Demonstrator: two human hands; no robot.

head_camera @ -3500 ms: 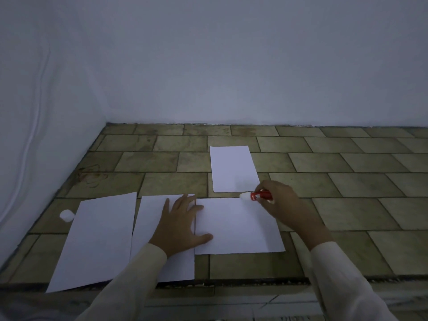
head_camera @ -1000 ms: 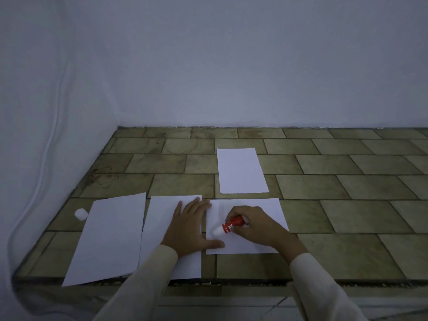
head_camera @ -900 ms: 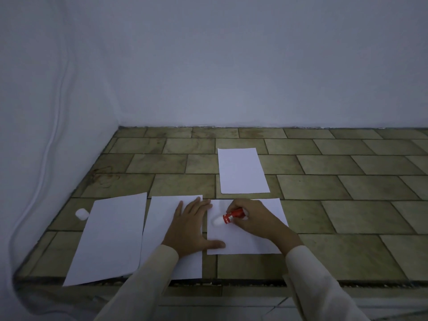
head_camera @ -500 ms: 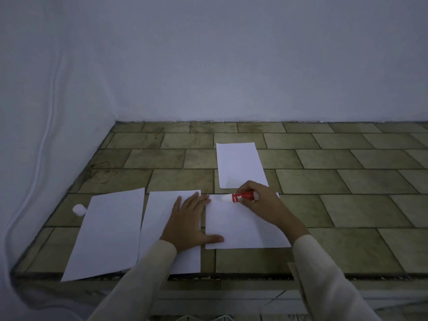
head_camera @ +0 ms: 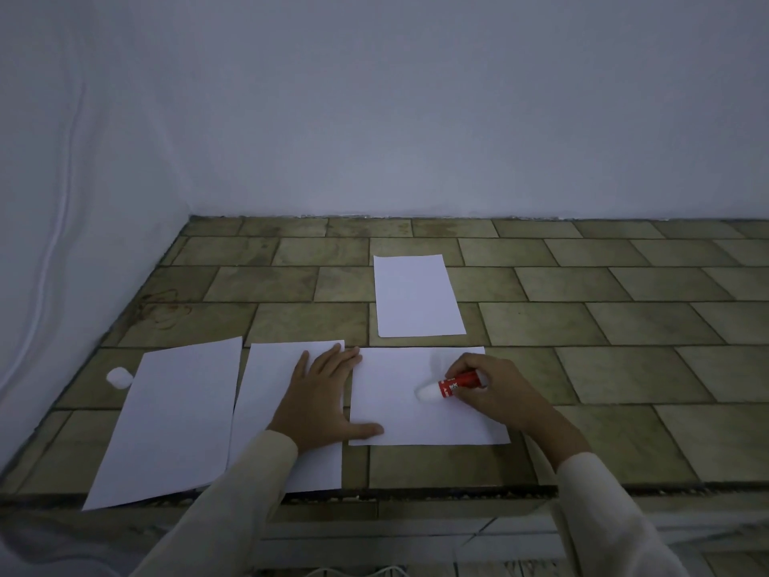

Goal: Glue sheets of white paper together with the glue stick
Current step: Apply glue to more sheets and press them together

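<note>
Left hand (head_camera: pixel 320 401) lies flat, fingers straight, with the thumb stretched onto the lower left corner of the centre sheet (head_camera: pixel 395 414). I'd guess that's to stop the paper sliding while the glue goes on. Right hand (head_camera: pixel 495 393) pinches the red glue stick (head_camera: pixel 455 384), tilted so its white tip meets that sheet, just right of the frame's middle. The paper's plain white, flat and uncreased — three more sheets lie on the tiled tabletop (head_camera: pixel 624 368), and what's probably the cap (head_camera: pixel 118 377) sits far left.
</note>
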